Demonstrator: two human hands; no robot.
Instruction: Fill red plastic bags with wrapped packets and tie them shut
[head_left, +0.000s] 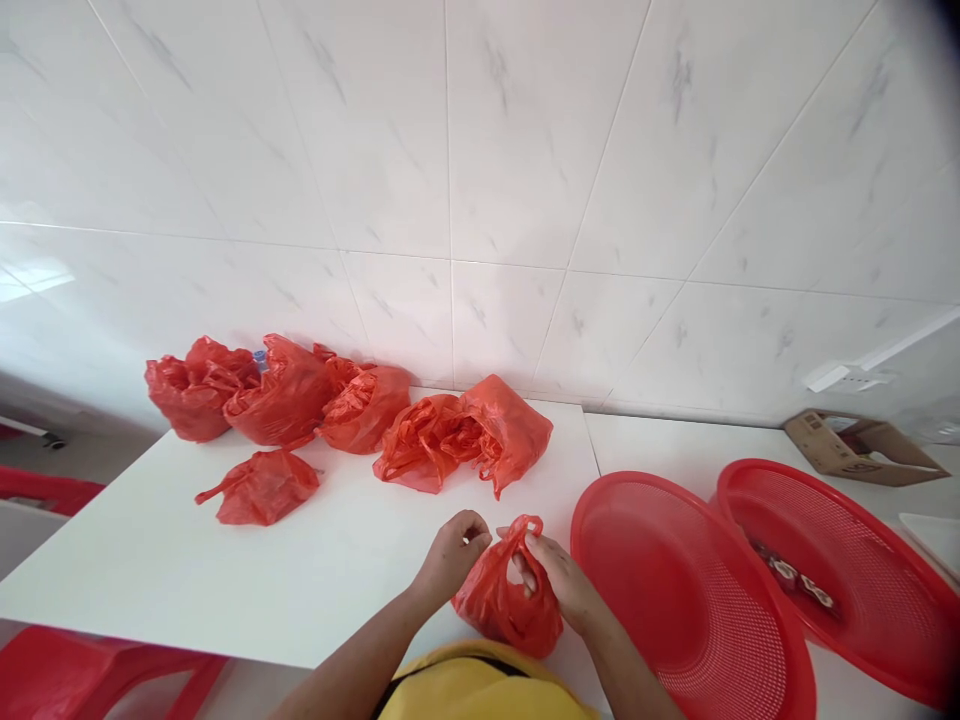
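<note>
A filled red plastic bag [502, 615] stands at the table's front edge, close to my body. My right hand [555, 575] is closed around the looped handle at its top, with some fingers through the opening. My left hand [454, 555] is beside the bag's upper left side, fingers curled in to the thumb. Whether that hand pinches any of the plastic is hidden. What lies inside the bag cannot be seen.
Several red bags [360, 405] line the wall side of the white table [360, 560]; a flatter bag [262, 490] lies before them. Rightward are two red baskets, one near [637, 560] and one farther [885, 560] with small packets [799, 580], plus a cardboard box [855, 450].
</note>
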